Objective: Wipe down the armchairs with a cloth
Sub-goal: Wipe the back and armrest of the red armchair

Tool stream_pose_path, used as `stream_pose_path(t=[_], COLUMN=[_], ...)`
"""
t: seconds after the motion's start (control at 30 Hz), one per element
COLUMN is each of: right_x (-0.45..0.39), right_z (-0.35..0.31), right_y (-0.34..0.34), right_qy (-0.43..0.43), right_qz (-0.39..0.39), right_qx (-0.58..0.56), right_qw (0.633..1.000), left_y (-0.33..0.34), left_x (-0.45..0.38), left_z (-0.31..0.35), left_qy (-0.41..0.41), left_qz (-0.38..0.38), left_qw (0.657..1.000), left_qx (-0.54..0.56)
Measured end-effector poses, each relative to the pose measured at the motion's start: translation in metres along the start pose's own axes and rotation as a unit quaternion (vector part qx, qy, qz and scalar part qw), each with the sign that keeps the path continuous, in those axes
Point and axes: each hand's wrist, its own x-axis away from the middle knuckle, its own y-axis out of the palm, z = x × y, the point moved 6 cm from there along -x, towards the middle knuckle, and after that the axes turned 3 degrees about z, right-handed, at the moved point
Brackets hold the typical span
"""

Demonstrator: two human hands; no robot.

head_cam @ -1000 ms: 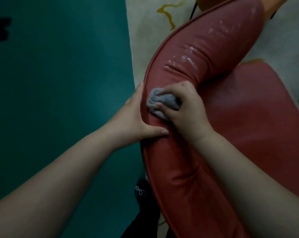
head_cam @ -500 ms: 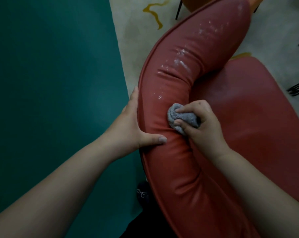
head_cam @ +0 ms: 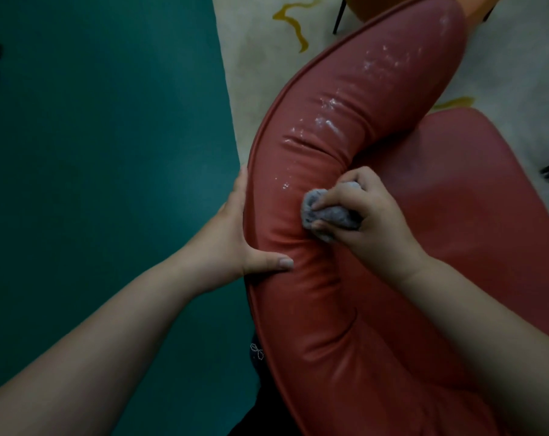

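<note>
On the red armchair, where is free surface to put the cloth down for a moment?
The seat cushion, right of the right hand and inside the curved backrest, lies bare. The backrest top beyond the grey cloth is free but wet-streaked. It is crowded mid-backrest, where the left hand rests and the cloth presses.

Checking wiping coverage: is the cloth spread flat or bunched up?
Bunched up: the grey cloth is a wad gripped in the right hand, pressed against the armchair.
</note>
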Motion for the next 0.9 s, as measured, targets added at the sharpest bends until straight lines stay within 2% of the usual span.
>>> stream_pose_path(t=[0.07,0.13,0.27,0.37,0.43,0.47,0.53,0.6,0.8,0.9], right_x=[-0.008,-0.008,0.008,0.008,-0.009,-0.021,-0.04,-0.039,-0.008,-0.037], right_z=[-0.017,-0.021,0.018,0.027,0.011,-0.001,-0.02,-0.016,0.021,-0.008], right_y=[0.013,0.026,0.008,-0.01,-0.009,-0.003,0.017,0.028,-0.005,0.016], right_qy=[-0.041,-0.052,0.028,0.088,0.079,0.059,0.023,0.038,0.146,0.097], right_qz=[0.001,-0.042,-0.047,0.021,0.101,0.118,0.082,0.04,0.12,0.134], right_qx=[-0.028,-0.036,-0.023,-0.037,-0.061,-0.064,-0.042,-0.02,-0.001,-0.031], right_qw=[0.999,0.997,0.998,0.995,0.99,0.989,0.995,0.998,0.982,0.986], left_y=[0.0,0.0,0.0,0.0,-0.001,-0.002,-0.003,-0.003,-0.015,-0.025], left_x=[-0.001,-0.001,-0.002,-0.005,-0.009,-0.012,-0.015,-0.017,-0.032,-0.053], left_z=[0.0,0.0,0.0,0.003,0.007,0.008,0.007,0.006,0.008,0.017], left_qy=[0.001,-0.002,-0.006,-0.023,-0.014,-0.009,-0.005,-0.004,0.009,0.039], left_qz=[0.0,-0.001,0.006,0.022,0.037,0.04,0.04,0.028,-0.004,-0.004], left_qw=[1.0,1.0,1.0,0.999,0.999,0.999,0.999,0.999,0.999,0.997], left_qx=[-0.006,-0.01,-0.009,-0.013,-0.029,-0.033,-0.034,-0.029,-0.044,-0.064])
